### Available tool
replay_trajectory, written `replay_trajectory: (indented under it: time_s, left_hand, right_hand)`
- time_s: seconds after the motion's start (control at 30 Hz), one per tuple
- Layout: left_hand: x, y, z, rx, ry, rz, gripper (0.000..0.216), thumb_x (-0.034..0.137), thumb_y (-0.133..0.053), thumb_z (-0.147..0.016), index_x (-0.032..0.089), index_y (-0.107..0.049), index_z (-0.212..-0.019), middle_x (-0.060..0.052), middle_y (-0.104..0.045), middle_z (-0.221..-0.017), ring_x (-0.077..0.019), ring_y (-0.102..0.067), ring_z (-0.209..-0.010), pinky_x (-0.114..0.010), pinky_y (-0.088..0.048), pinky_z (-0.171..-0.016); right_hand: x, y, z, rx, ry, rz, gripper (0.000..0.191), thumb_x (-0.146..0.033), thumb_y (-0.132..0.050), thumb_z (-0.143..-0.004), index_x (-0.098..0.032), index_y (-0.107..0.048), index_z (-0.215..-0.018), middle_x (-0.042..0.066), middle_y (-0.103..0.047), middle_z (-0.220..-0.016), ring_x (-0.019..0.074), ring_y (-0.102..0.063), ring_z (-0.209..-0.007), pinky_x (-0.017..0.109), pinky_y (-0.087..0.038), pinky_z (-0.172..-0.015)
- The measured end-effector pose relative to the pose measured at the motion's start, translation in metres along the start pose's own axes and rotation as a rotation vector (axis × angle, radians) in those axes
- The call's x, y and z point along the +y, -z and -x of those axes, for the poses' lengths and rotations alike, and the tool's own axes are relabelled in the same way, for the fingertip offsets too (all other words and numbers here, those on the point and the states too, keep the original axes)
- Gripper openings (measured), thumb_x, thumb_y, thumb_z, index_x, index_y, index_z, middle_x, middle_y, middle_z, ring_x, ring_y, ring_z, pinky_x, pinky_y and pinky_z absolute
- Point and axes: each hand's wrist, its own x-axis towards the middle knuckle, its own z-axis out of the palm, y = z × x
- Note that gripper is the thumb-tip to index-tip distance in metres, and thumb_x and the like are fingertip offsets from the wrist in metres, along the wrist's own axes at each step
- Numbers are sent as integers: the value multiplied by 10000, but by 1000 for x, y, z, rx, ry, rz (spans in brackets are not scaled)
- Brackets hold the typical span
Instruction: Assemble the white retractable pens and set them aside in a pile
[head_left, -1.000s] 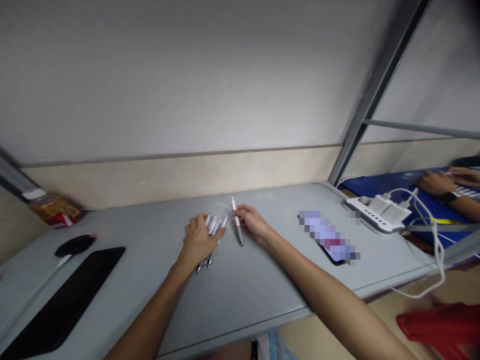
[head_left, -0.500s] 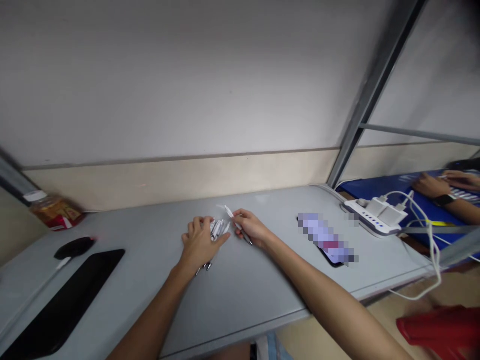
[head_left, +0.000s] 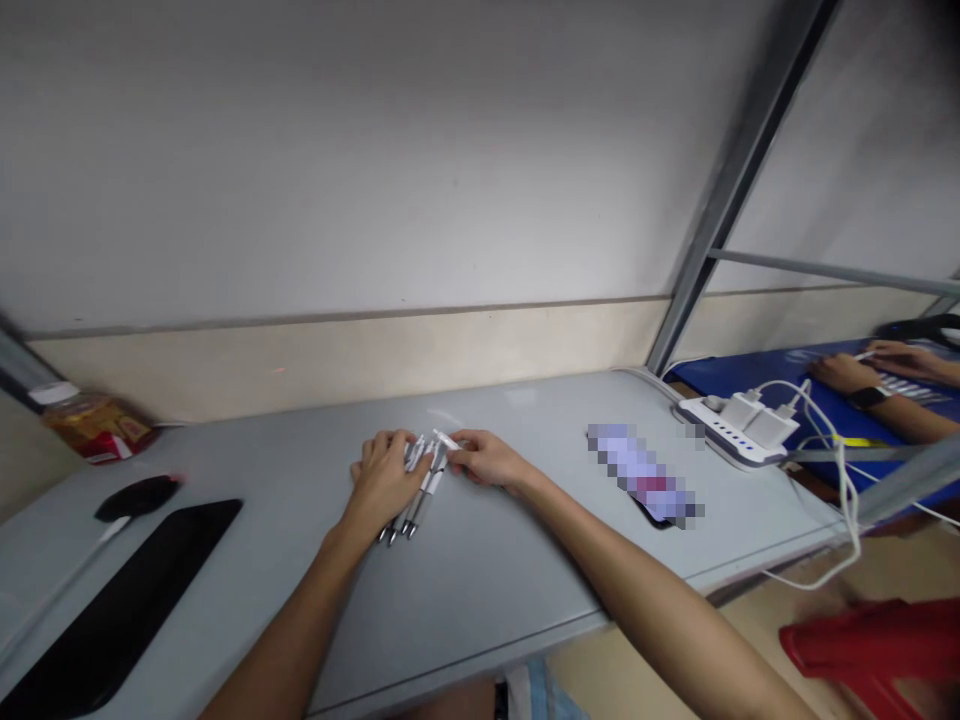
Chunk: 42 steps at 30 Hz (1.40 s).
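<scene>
Several white pens with silver tips (head_left: 425, 494) lie side by side on the grey desk, tips toward me. My left hand (head_left: 386, 475) is curled over them, its thumb along their upper ends, and partly hides them. Just right of it, my right hand (head_left: 484, 460) pinches one white pen (head_left: 444, 438) at the upper ends of the bundle. Most of that pen's length is hidden by the fingers.
A phone (head_left: 645, 478) and a white power strip (head_left: 731, 432) with chargers and cables lie to the right. Leftward are a black mouse (head_left: 137, 498), a black slab (head_left: 131, 605) and a bottle (head_left: 94, 428). Another person's hands (head_left: 847, 374) work at a blue surface beyond.
My right hand has brought its pen leftward, from apart to against the bundle. The pens under my left hand are lined up more neatly and show more of their length.
</scene>
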Motion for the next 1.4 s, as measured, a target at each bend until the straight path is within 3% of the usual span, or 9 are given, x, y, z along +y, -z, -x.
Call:
replay_trajectory:
  time_s: [0.23,0.43,0.6,0.93,1.4]
  left_hand:
    - [-2,0,0,-29,-72,-21,387,457,-362,-878,228,-547,-1128,-123,-529,-1229,-307,-456,-1156,-478,-397,-902]
    - [0,-3,1,-24,-89,-21,434,438,-320,-908,239,-530,-1230,-128,-468,-1363,-303,-416,-1236,-497,-360,-957]
    - [-3,-9,1,-76,-136,-11,452,397,-269,-935,277,-517,-1293,-82,-443,-1434,-282,-370,-1299,-514,-301,-1006]
    - [-7,-12,-3,-111,-148,3,466,409,-280,-913,276,-573,-1250,-75,-515,-1295,-301,-420,-1135,-450,-397,-901]
    - [-8,-11,-2,-52,-130,-47,430,464,-358,-886,266,-603,-1178,-89,-539,-1182,-289,-445,-1074,-441,-391,-938]
  right_hand:
    - [9,1,-2,-66,229,260,168,-275,-556,-808,-151,-669,-822,-21,-571,-682,100,-451,-613,205,-346,-586]
    - [6,0,1,-21,225,325,204,-266,-562,-810,-160,-677,-941,12,-655,-867,143,-535,-749,232,-386,-688]
    - [3,-3,3,12,204,411,199,-287,-547,-826,-155,-677,-900,-2,-645,-816,134,-525,-714,219,-374,-662]
    - [2,-4,6,22,253,515,184,-287,-511,-832,-162,-637,-782,-34,-527,-648,105,-433,-597,208,-300,-560]
    - [4,-2,3,24,364,605,93,-218,-561,-789,-159,-633,-789,-13,-586,-713,108,-480,-645,202,-338,-606]
